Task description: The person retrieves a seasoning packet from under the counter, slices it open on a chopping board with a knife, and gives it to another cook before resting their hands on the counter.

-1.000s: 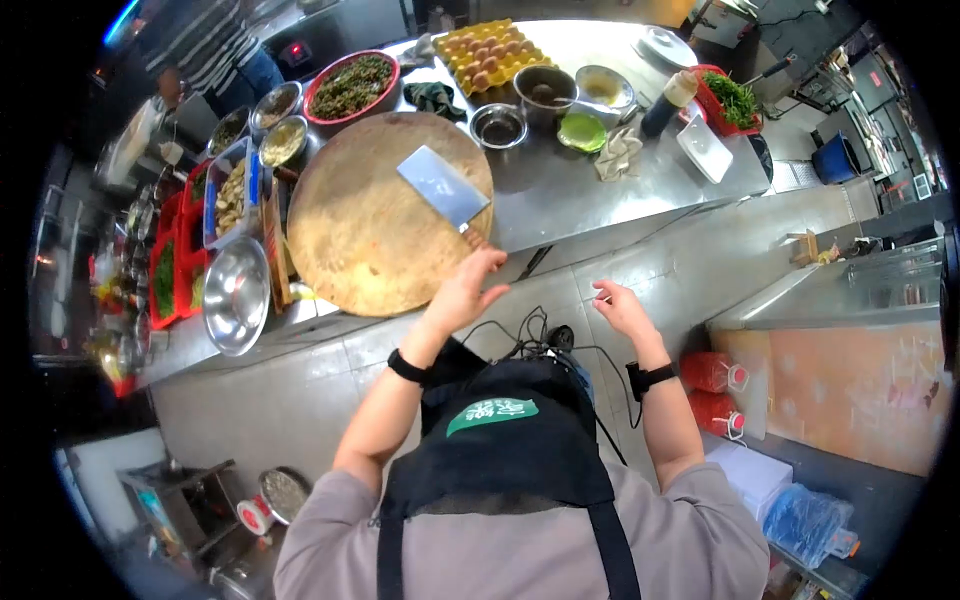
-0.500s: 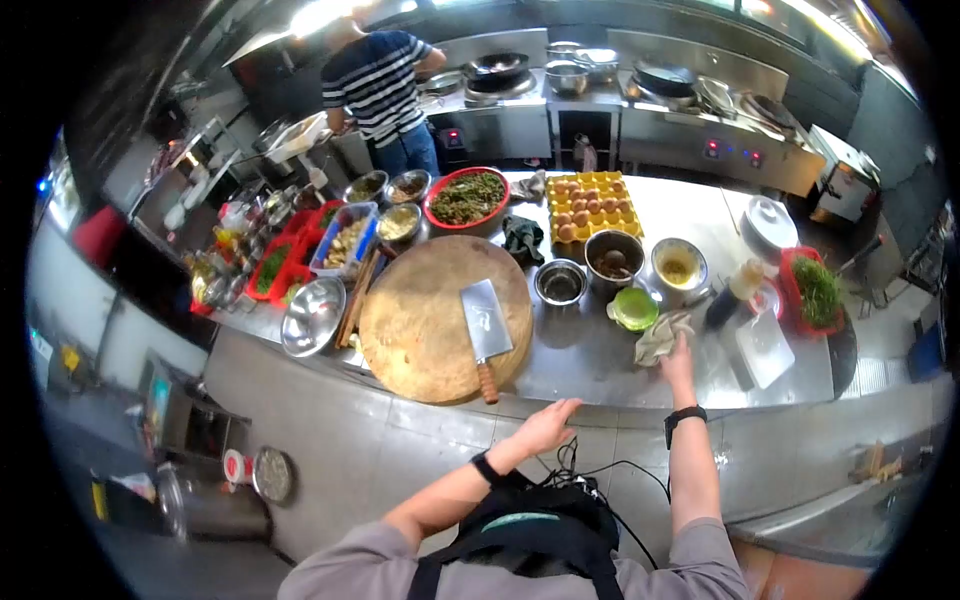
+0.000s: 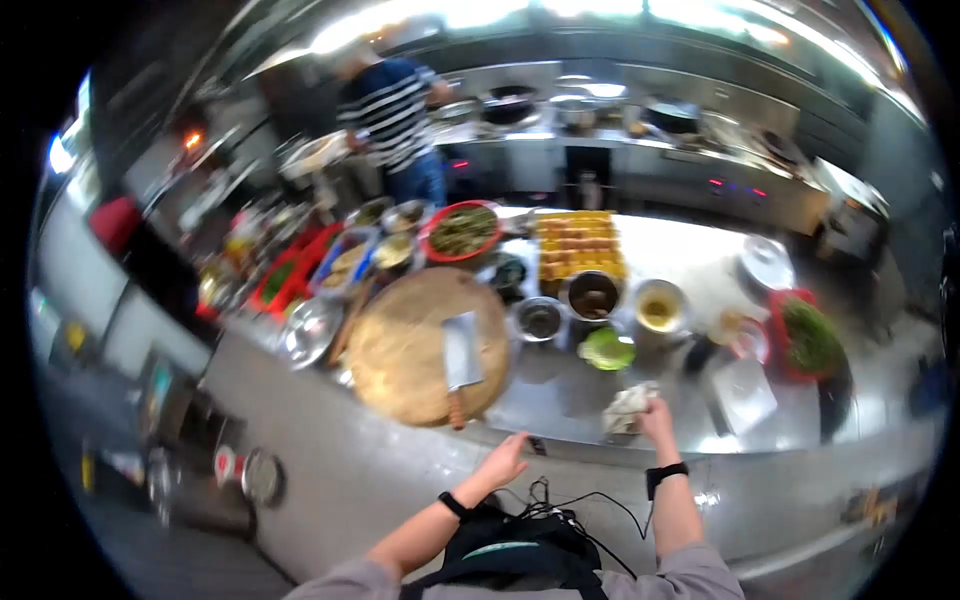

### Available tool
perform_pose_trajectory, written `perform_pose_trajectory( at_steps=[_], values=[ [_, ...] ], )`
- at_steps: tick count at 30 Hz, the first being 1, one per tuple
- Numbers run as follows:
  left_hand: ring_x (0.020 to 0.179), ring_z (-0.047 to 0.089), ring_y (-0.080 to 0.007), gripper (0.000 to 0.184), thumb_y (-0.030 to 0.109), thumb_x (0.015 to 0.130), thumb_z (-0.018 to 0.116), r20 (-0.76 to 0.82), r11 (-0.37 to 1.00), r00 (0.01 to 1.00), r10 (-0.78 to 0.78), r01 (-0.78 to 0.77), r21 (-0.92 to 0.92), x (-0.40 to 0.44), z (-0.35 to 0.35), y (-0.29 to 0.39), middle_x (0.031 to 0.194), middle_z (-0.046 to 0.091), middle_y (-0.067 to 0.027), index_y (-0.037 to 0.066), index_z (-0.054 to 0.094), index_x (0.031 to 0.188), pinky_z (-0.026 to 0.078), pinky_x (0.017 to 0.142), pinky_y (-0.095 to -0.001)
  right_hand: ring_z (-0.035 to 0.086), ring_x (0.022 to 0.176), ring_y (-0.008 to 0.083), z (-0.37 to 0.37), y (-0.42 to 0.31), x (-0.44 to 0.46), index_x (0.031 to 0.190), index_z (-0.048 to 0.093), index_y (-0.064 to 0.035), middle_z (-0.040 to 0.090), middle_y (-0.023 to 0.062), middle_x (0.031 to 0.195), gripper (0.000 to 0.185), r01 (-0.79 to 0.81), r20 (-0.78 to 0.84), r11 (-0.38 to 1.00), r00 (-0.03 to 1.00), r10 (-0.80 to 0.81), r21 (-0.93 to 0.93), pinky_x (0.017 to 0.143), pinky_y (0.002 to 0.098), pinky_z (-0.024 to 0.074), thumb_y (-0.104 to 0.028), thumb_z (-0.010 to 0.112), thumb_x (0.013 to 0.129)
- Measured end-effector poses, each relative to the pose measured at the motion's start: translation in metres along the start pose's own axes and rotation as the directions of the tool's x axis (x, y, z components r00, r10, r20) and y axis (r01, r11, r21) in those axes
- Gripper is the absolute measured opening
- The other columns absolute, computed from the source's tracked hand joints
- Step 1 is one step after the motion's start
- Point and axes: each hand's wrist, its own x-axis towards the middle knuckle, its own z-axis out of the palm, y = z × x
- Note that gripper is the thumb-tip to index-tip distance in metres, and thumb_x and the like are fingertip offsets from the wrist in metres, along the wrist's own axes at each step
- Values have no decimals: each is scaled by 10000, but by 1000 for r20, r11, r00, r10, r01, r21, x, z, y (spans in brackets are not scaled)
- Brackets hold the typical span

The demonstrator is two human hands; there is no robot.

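My right hand [image 3: 656, 420] is closed on a crumpled pale cloth [image 3: 627, 408] at the front edge of the steel table [image 3: 560, 400]. My left hand [image 3: 501, 463] is held in front of the table edge, fingers stretched out, with nothing seen in it. Up and to its left, a cleaver [image 3: 462, 348] lies flat on a round wooden chopping block [image 3: 395, 345], its wooden handle pointing toward me. Beyond the cloth sit a bright green bowl [image 3: 607, 350], a small steel bowl [image 3: 540, 318], a deep pot [image 3: 590, 298] and a bowl of yellowish liquid [image 3: 660, 306]. Motion blurs the view.
A yellow egg tray [image 3: 548, 262] and a red basin [image 3: 428, 238] of chopped greens stand farther back. On the right are a white box [image 3: 744, 394], a white lid [image 3: 767, 262] and a red basket [image 3: 776, 345] of greens. Another person [image 3: 392, 120] stands by the stoves.
My right hand has drawn the cloth away from the green bowl toward the front edge. My left hand has shifted slightly left and lower. The head view has moved.
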Motion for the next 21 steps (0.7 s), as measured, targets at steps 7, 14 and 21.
perform_pose_trajectory(
  at_steps=[7, 14, 21],
  values=[
    [986, 693, -400, 542, 187, 839, 794, 86, 967, 965, 247, -251, 48, 60, 32, 62, 1111, 720, -195, 43, 563, 1308, 546, 860, -461, 661, 950, 187, 17, -95, -119, 1139, 696, -22, 728, 57, 1026, 286, 124, 342, 892, 893, -291, 435, 856, 379, 554, -70, 660, 859],
    [885, 709, -418, 247, 249, 837, 760, 262, 927, 920, 291, -339, 160, 75, 33, 100, 949, 740, -201, 87, 746, 1023, 559, 763, -473, 667, 1064, 232, 20, -113, -169, 1292, 618, -49, 723, 136, 1122, 449, 60, 122, 909, 985, -120, 412, 968, 377, 505, -78, 640, 844],
    [968, 688, -438, 238, 92, 853, 664, 402, 934, 846, 350, -351, -74, 61, -12, 136, 987, 731, -221, 82, 734, 1080, 552, 845, -488, 624, 952, 118, 4, -126, -162, 1148, 690, -26, 731, 37, 1000, 369, 53, 216, 939, 967, -133, 339, 873, 321, 523, 15, 623, 787]
  ],
)
